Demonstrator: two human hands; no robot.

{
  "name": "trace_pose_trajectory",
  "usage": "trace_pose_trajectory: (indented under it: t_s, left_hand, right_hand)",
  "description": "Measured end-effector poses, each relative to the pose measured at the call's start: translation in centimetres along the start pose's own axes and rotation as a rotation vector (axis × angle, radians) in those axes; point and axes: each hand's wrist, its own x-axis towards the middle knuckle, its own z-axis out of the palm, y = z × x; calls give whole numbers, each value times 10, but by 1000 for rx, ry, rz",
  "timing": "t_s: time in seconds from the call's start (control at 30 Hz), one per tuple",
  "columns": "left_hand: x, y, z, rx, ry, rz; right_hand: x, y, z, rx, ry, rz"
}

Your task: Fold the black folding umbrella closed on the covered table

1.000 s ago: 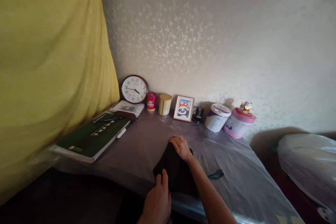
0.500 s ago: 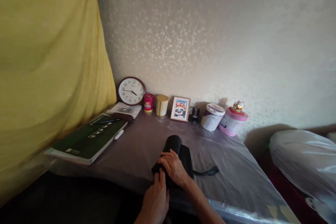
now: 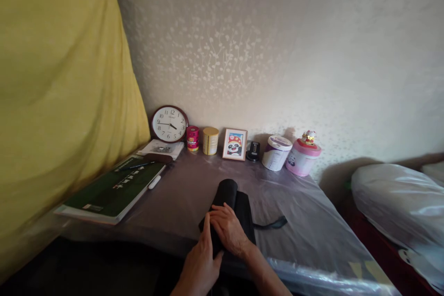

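A black cloth bundle point(image 3: 227, 192), partly rolled, lies near the table's front edge, with a flat part on its right side. From that side a black strap point(image 3: 272, 223) stretches out over the table. My right hand point(image 3: 229, 229) rests on top of the roll, fingers bent around it. At the bundle's lower left is my left hand point(image 3: 203, 256), its forefinger pointing up along the roll and its thumb against the lower end. Some of the bundle's near end is hidden by both hands.
On the plastic-covered table point(image 3: 187, 194), a green book point(image 3: 107, 194) lies left. Along the wall stand a clock point(image 3: 169, 124), red can point(image 3: 192, 138), yellow can point(image 3: 210, 141), picture frame point(image 3: 235, 144), black object point(image 3: 254, 151), white tub point(image 3: 276, 153) and pink tub point(image 3: 303, 157).
My left hand's forefinger has straightened upward and its thumb has spread away from it. My right hand has shifted slightly down on the roll. The view has moved a little.
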Motion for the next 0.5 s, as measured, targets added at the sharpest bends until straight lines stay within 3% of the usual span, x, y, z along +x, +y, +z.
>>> trace_pose_trajectory:
  t_s: [0.1, 0.2, 0.3, 0.4, 0.5]
  left_hand:
    - [-2, 2, -8, -24, -24, 8]
    - [-8, 7, -17, 91, -44, -24]
    - [-14, 8, -21, 220, 38, 5]
    - [-16, 4, -18, 332, 156, 131]
    - [-12, 0, -7, 401, 285, 358]
  right_hand:
    - [3, -5, -1, -24, -50, -9]
    - [11, -4, -3, -28, -127, -5]
    - [21, -3, -9, 72, -194, 13]
    - [32, -1, -17, 209, -275, 71]
    - [42, 3, -23, 300, -429, 144]
